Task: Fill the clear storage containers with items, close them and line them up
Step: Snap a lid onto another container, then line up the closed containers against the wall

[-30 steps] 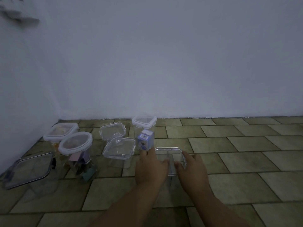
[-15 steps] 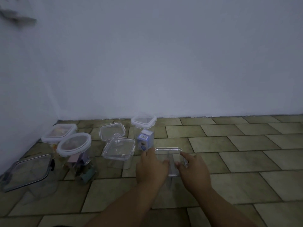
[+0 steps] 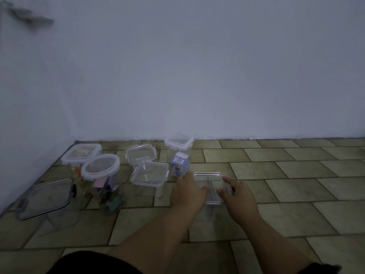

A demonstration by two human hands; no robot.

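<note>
A tall clear container (image 3: 209, 179) stands on the tiled floor between my two hands. My left hand (image 3: 187, 191) rests on the left side of its clear lid, and my right hand (image 3: 236, 192) lies over the lid's right edge with the fingers bent over the rim. Behind my left hand stands a small purple and white carton (image 3: 179, 164). Further left are a square lidded container (image 3: 150, 175), another behind it (image 3: 141, 154), and a round-lidded jar (image 3: 101, 165) filled with coloured items.
A white-rimmed square container (image 3: 179, 142) stands by the wall. A filled container (image 3: 82, 153) sits in the corner, and a large dark-clasped container (image 3: 46, 197) at the far left. White walls (image 3: 197, 76) bound the back and left. Tiled floor (image 3: 296, 184) stretches to the right.
Both hands stay on the container's lid; my right hand's fingers have spread slightly along the right edge. The containers have not moved.
</note>
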